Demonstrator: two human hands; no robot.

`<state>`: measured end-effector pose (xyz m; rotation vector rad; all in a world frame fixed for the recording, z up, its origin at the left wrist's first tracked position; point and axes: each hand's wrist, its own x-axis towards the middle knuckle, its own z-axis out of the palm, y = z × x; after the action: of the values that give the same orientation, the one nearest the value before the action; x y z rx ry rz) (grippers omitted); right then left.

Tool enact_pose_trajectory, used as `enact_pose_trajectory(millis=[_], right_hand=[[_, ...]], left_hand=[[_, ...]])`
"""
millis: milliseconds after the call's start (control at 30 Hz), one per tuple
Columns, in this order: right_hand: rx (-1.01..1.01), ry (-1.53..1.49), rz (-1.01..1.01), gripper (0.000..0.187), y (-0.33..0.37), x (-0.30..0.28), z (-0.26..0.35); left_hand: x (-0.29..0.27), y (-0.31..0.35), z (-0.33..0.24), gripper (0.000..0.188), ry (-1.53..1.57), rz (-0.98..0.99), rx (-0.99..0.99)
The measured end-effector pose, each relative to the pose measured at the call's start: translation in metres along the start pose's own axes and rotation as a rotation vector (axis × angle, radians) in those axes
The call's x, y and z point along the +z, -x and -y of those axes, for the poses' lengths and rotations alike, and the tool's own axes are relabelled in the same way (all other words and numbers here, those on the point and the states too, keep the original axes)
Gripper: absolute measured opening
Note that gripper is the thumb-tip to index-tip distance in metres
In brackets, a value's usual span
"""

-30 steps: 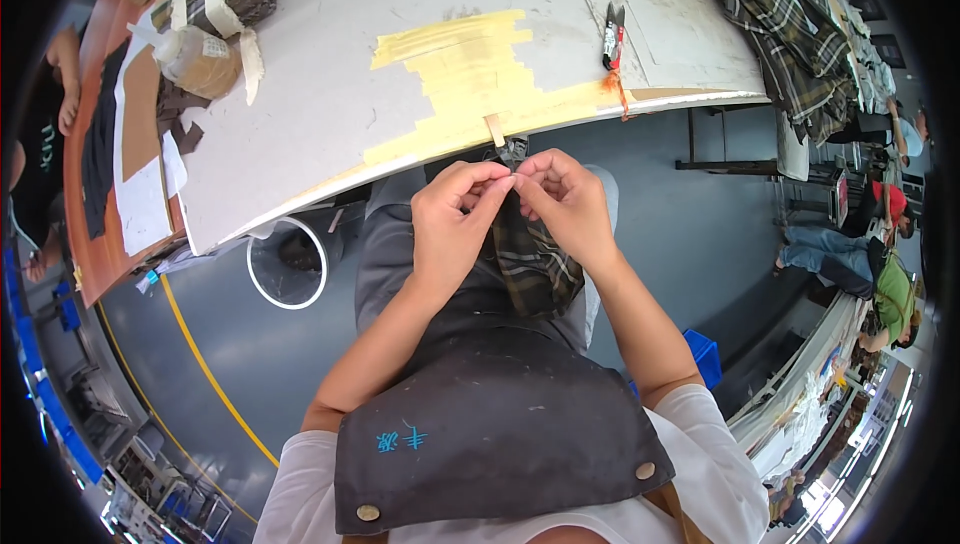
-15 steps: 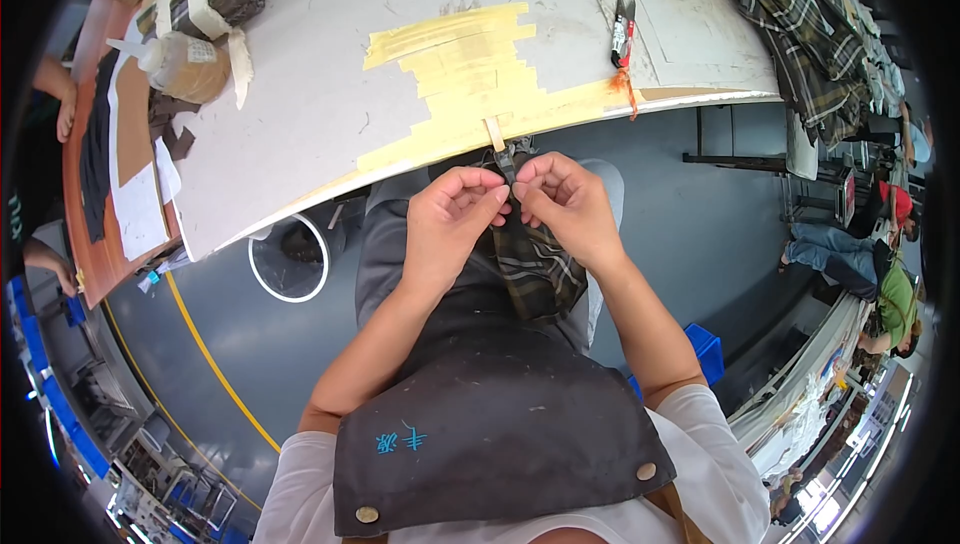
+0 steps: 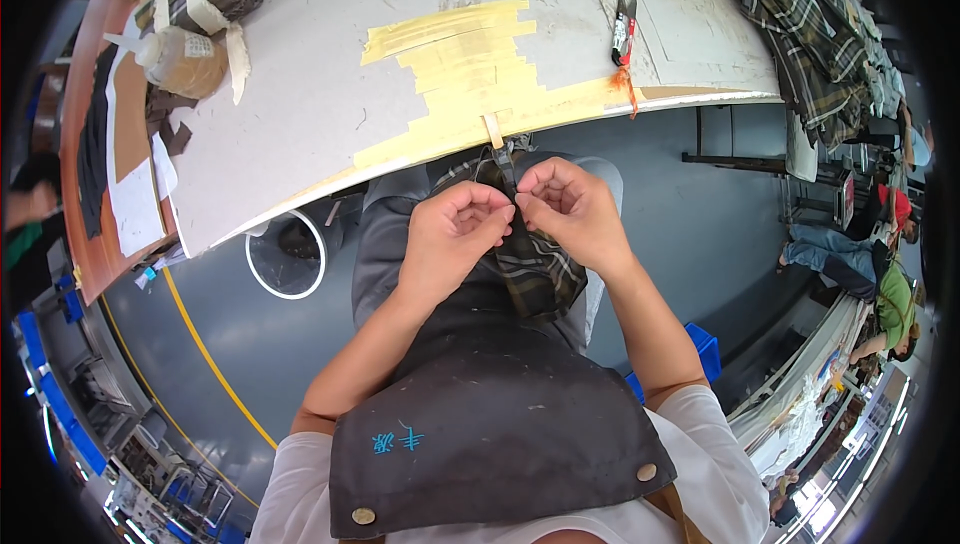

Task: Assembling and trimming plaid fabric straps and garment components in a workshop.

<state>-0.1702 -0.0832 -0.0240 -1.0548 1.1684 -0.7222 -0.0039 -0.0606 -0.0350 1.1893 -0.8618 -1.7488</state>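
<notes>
A piece of dark plaid cloth [image 3: 543, 279] hangs over my lap just below the table's front edge. Its narrow upper end runs to a dark clip [image 3: 503, 156], which hangs from a short tan strap [image 3: 492, 130] at that edge. My right hand [image 3: 572, 212] pinches the edge of the cloth below the clip. Close beside it, my left hand [image 3: 452, 234] has thumb and forefinger pressed together at the same strip of cloth. What lies between the fingertips is too small to make out.
Yellow tape [image 3: 460, 69] covers part of the white tabletop [image 3: 300, 74]. Red-handled snips [image 3: 622, 32] lie to the right, a squeeze bottle [image 3: 182, 62] and bundled cloth to the left. More plaid cloth [image 3: 800, 44] hangs far right. A white-rimmed bin [image 3: 322, 254] stands below the table.
My left hand has shifted slightly down along the cloth, its fingertips now lower. My right hand stays nearly in place. At the far left, another person's hands have moved off the brown table.
</notes>
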Motion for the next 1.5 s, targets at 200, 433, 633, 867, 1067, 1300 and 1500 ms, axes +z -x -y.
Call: enact_pose_trajectory(millis=[200,433,633,867,1067,1300,1500], right_hand=[[0.02,-0.003,0.017,0.007,0.001,-0.002,0.004],[0.024,0.07,0.005,0.006,0.0,-0.003,0.006],[-0.003,0.156,0.012,0.005,-0.001,-0.004,0.007],[-0.008,0.175,0.04,0.004,-0.002,-0.004,0.007],[-0.001,0.141,0.03,0.005,-0.001,-0.004,0.008],[-0.073,0.394,-0.022,0.007,0.005,-0.003,0.024],[-0.161,0.497,-0.03,0.005,0.006,-0.002,0.029]], left_hand=[[0.003,-0.003,-0.001,0.007,-0.239,-0.043,0.045],[0.009,-0.006,-0.006,0.005,-0.395,-0.112,0.164],[0.009,-0.008,-0.007,0.004,-0.367,-0.124,0.148],[0.005,-0.01,-0.001,0.003,-0.375,-0.125,0.202],[0.008,-0.008,-0.008,0.004,-0.339,-0.11,0.166],[0.005,-0.008,0.001,0.007,-0.072,-0.05,0.109],[0.002,-0.007,0.005,0.008,-0.071,-0.04,0.115]])
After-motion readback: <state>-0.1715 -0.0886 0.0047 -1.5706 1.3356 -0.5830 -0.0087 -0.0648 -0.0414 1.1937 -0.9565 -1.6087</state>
